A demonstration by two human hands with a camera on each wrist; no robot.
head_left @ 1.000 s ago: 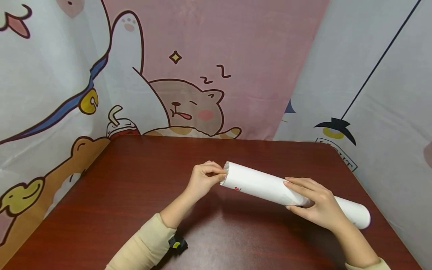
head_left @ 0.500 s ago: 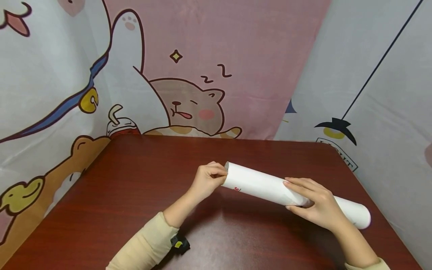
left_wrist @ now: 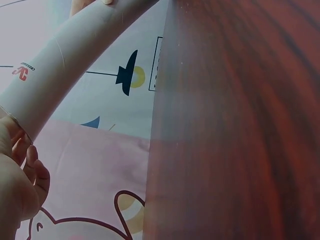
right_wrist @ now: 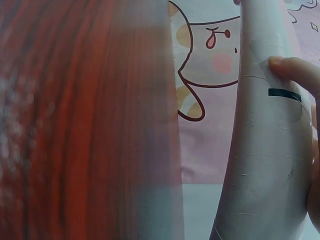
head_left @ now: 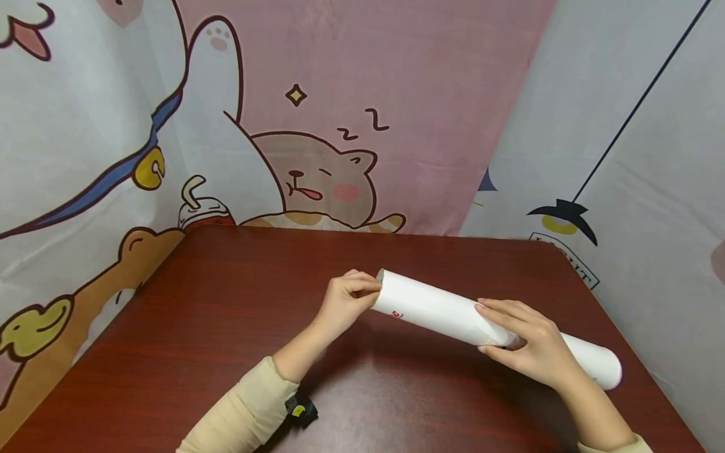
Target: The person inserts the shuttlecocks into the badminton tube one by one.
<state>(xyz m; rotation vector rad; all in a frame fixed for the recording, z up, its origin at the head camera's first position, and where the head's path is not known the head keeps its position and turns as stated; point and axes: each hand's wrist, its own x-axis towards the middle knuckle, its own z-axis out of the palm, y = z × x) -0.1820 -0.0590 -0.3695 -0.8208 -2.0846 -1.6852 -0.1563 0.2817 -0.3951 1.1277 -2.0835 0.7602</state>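
Observation:
A long white cardboard tube (head_left: 433, 309) slants above the table in the head view, its left end higher; a small red logo is printed near that end. My left hand (head_left: 344, 301) holds the rim of the open left end between thumb and fingers, and some fingertips are hidden at the mouth. My right hand (head_left: 529, 343) grips the tube right of its middle, fingers over the top and thumb below. In the left wrist view the red logo (left_wrist: 21, 73) shows beside the left hand (left_wrist: 22, 182). A dark green strip (right_wrist: 284, 94) marks the tube in the right wrist view.
A dark reddish-brown table (head_left: 187, 352) lies below both hands. A cloth backdrop (head_left: 419, 113) with cartoon animals hangs behind it and along the sides. A black strap-like device (head_left: 301, 410) is at the left sleeve (head_left: 240, 409).
A crinkled, greyish edge seen at the tube's mouth a second ago no longer shows; the rim looks smooth now. My left hand has shifted slightly toward the tube. The right hand stays put.

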